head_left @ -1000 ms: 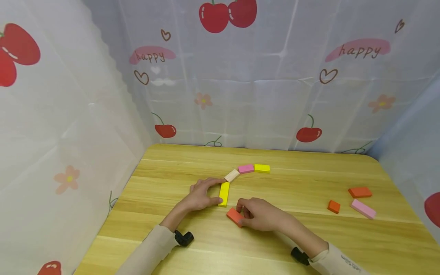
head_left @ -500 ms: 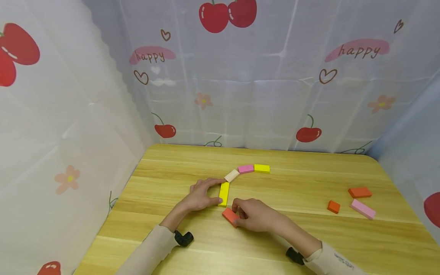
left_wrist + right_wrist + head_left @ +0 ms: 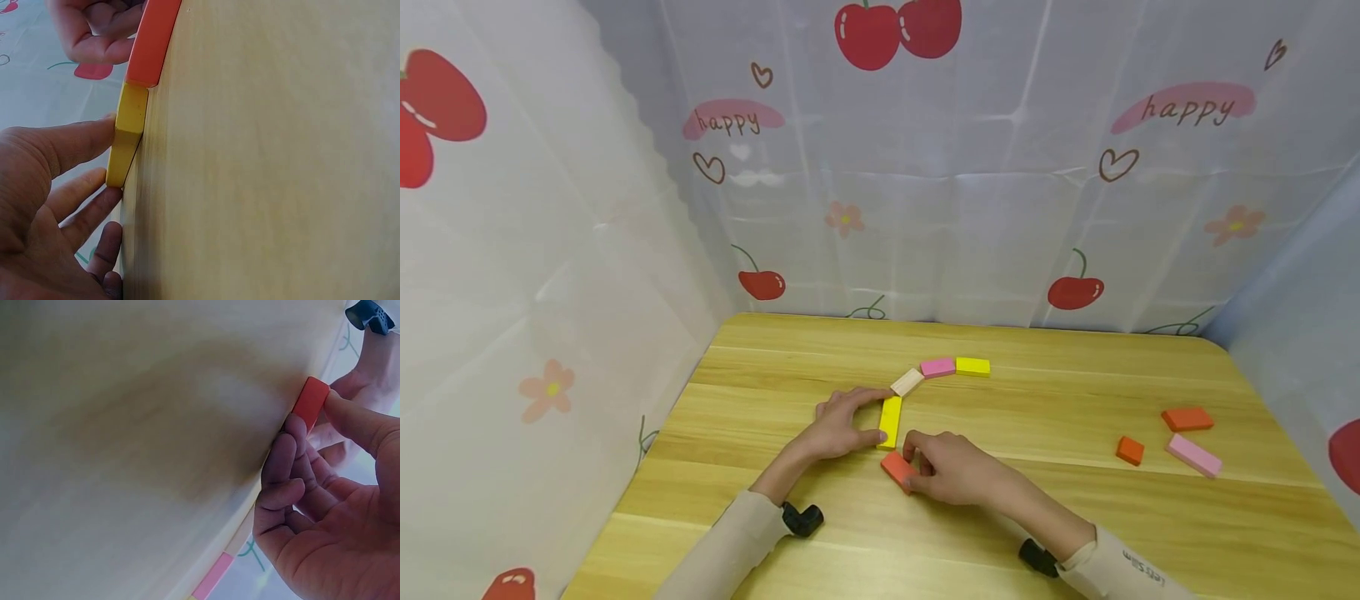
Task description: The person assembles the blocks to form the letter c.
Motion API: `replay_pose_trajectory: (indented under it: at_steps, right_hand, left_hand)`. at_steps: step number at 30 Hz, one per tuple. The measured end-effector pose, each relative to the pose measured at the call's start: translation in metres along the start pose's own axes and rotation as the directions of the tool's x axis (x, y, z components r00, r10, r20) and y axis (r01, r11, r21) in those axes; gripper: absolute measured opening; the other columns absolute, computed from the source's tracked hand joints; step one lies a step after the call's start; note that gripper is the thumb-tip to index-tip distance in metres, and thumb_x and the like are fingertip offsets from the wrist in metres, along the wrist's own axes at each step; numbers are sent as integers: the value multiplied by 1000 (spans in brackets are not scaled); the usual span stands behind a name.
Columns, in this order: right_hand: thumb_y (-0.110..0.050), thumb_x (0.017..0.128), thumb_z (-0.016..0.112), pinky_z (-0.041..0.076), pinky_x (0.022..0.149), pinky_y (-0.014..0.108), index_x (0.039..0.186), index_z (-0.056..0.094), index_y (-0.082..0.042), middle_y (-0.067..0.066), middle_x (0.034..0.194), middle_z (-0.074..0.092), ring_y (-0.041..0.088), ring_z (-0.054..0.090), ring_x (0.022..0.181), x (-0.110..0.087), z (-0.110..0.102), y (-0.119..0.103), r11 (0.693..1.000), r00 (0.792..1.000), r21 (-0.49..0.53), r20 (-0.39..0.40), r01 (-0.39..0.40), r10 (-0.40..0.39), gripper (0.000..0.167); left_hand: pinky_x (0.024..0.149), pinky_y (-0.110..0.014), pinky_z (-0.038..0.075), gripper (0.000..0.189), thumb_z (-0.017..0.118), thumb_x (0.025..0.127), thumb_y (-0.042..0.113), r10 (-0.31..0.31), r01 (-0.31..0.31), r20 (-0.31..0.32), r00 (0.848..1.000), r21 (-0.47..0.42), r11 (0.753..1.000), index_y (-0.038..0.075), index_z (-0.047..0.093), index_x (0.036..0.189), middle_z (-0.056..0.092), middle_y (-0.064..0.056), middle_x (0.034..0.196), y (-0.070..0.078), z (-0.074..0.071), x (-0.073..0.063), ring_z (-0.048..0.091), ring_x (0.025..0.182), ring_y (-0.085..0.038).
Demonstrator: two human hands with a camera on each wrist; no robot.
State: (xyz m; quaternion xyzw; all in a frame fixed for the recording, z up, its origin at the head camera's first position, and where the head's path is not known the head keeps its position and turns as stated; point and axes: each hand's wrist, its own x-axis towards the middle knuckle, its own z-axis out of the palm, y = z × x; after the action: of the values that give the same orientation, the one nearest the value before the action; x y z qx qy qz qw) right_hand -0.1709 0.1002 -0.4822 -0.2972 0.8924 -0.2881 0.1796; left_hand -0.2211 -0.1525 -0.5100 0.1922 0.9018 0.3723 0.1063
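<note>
A curved row of flat wooden blocks lies on the table. My left hand (image 3: 840, 427) holds the near yellow block (image 3: 891, 420) at its two ends, thumb at the near end and index finger at the far end. My right hand (image 3: 957, 469) pinches an orange-red block (image 3: 896, 467) between thumb and fingers. In the left wrist view the orange-red block (image 3: 152, 47) appears against the end of the yellow block (image 3: 129, 128). The row continues with a plain wood block (image 3: 907, 382), a pink block (image 3: 938, 367) and a far yellow block (image 3: 973, 367).
To the right on the wooden table (image 3: 1037, 400) lie a small orange block (image 3: 1130, 451), a longer orange block (image 3: 1187, 418) and a light pink block (image 3: 1195, 456). A cherry-printed white curtain (image 3: 910, 208) stands behind the table.
My right hand has slid left with the orange-red block, bringing it below the near end of the yellow block. The left hand has stayed in place.
</note>
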Motion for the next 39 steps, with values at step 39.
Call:
replay_pose_trajectory:
  at_steps: [39]
  right_hand:
    - [-37, 100, 76, 45, 67, 25, 122, 64, -15, -10, 77, 62, 3, 53, 67, -26, -19, 22, 1000, 999, 4, -45, -19, 19, 33]
  left_hand:
    - [106, -60, 23, 65, 84, 94, 32, 5, -5, -5, 1000, 1, 1000, 34, 59, 154, 57, 2, 162, 1, 1, 1, 45, 139, -34]
